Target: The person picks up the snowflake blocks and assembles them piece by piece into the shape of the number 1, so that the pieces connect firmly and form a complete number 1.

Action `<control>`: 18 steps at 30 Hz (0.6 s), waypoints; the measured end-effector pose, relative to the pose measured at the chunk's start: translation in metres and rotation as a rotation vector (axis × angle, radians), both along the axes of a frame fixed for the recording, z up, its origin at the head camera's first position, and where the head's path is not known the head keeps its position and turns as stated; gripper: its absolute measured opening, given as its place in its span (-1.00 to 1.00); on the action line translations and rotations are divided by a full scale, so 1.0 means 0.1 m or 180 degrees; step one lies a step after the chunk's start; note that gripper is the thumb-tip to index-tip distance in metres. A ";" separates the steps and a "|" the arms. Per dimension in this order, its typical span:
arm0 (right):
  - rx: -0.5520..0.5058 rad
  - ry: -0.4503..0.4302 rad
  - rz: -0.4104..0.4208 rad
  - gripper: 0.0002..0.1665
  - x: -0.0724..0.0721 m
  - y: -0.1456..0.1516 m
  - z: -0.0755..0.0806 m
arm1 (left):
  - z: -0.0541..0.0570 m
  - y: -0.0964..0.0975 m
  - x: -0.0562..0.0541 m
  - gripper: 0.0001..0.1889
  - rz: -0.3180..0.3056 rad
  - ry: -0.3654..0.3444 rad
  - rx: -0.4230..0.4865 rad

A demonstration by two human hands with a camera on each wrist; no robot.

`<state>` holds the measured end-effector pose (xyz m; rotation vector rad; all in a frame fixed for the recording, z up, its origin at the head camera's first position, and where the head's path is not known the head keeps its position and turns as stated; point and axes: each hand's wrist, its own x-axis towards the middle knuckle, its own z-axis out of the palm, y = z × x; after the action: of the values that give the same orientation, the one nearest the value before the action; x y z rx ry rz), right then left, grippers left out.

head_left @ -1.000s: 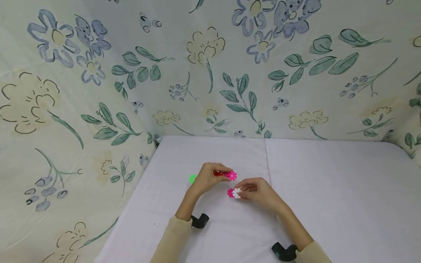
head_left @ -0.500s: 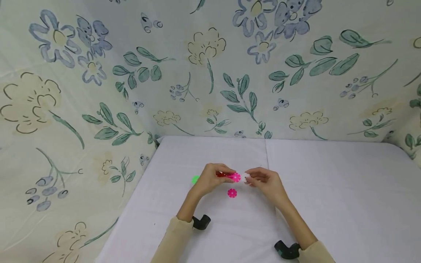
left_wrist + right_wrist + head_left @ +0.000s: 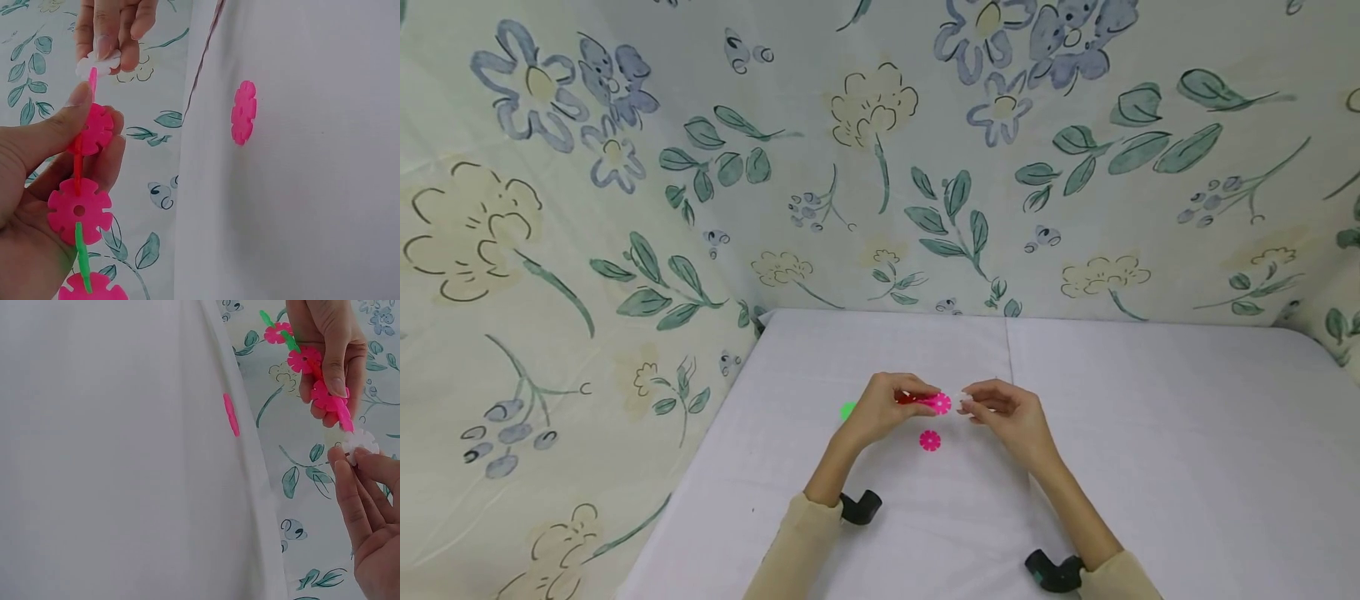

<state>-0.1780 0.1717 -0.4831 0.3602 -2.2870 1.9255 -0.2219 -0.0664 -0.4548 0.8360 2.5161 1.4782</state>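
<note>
My left hand (image 3: 877, 410) pinches a chain of notched plastic snowflake discs between thumb and fingers. In the left wrist view the chain runs down past the palm: a pink disc (image 3: 79, 211), a red disc (image 3: 78, 167) seen edge-on, a green disc (image 3: 83, 257) and more pink ones. Facing it, my right hand (image 3: 1013, 414) pinches a white snowflake disc (image 3: 361, 446) by thumb and fingertips. The white disc's rim is right at the edge-on pink disc (image 3: 345, 416) that ends the chain; their notches are too small to make out.
A loose pink disc (image 3: 930, 441) lies on the white-covered table (image 3: 1150, 467), just in front of the hands. Behind the table hangs a flower-printed cloth (image 3: 970, 275). Black camera mounts (image 3: 861, 507) sit at both wrists.
My right hand has lifted the white disc off the table, away from the loose pink disc, and brought it up to the chain's end. The left hand has shifted slightly right.
</note>
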 end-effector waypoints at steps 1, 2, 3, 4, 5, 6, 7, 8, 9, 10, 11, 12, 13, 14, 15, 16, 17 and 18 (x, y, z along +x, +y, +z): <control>0.0000 0.0003 0.0007 -0.75 0.00 0.00 0.00 | 0.00 0.00 0.00 -0.70 -0.0003 0.0001 0.0005; -0.0008 0.0003 0.0015 -0.75 0.00 -0.01 0.00 | 0.00 0.00 0.00 -0.70 -0.0006 0.0005 0.0009; -0.0009 0.0008 0.0021 -0.74 0.01 -0.01 0.00 | -0.01 0.00 0.00 -0.70 -0.0008 0.0005 0.0017; -0.0006 0.0020 0.0023 -0.74 0.01 -0.02 0.00 | -0.01 0.00 0.00 -0.70 -0.0013 0.0009 0.0021; -0.0012 0.0032 0.0022 -0.74 0.01 -0.03 -0.01 | -0.01 0.00 0.00 -0.69 -0.0013 0.0006 0.0024; -0.0013 0.0054 0.0017 -0.74 0.01 -0.03 -0.01 | -0.02 0.00 0.00 -0.68 -0.0013 0.0003 0.0024; -0.0011 0.0089 0.0009 -0.73 0.01 -0.03 -0.02 | -0.02 0.00 0.00 -0.67 -0.0009 -0.0001 0.0021; -0.0011 0.0131 -0.0001 -0.72 0.01 -0.04 -0.03 | -0.02 0.00 0.01 -0.67 -0.0004 -0.0003 0.0021; -0.0006 0.0188 -0.0007 -0.71 0.01 -0.04 -0.04 | -0.02 -0.01 0.01 -0.66 -0.0002 -0.0008 0.0026; -0.0010 0.0244 -0.0011 -0.70 0.01 -0.04 -0.05 | -0.02 -0.01 0.01 -0.66 0.0000 -0.0010 0.0033; -0.0019 0.0304 -0.0013 -0.69 0.01 -0.04 -0.06 | -0.02 -0.01 0.01 -0.65 0.0002 -0.0015 0.0050; -0.0024 0.0363 -0.0012 -0.68 0.01 -0.04 -0.06 | -0.01 0.00 0.01 -0.65 -0.0002 -0.0017 0.0072; -0.0030 0.0411 -0.0016 -0.68 0.01 -0.04 -0.07 | -0.01 0.00 0.02 -0.65 -0.0005 -0.0023 0.0102; -0.0047 0.0449 -0.0016 -0.69 0.01 -0.04 -0.07 | -0.01 0.00 0.02 -0.65 -0.0011 -0.0026 0.0132; -0.0070 0.0473 -0.0011 -0.69 0.02 -0.04 -0.07 | 0.00 0.00 0.02 -0.65 -0.0015 -0.0034 0.0161; -0.0091 0.0488 -0.0011 -0.70 0.02 -0.04 -0.07 | 0.00 0.00 0.02 -0.66 -0.0017 -0.0044 0.0185; -0.0103 0.0497 -0.0015 -0.71 0.02 -0.04 -0.07 | 0.00 0.00 0.01 -0.66 -0.0023 -0.0052 0.0211; -0.0114 0.0497 -0.0018 -0.71 0.03 -0.05 -0.07 | 0.00 0.00 0.01 -0.66 -0.0029 -0.0055 0.0229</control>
<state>-0.1754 0.1669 -0.4896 0.4810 -2.1505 1.8620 -0.2206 -0.0661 -0.4549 0.8402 2.4567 1.5747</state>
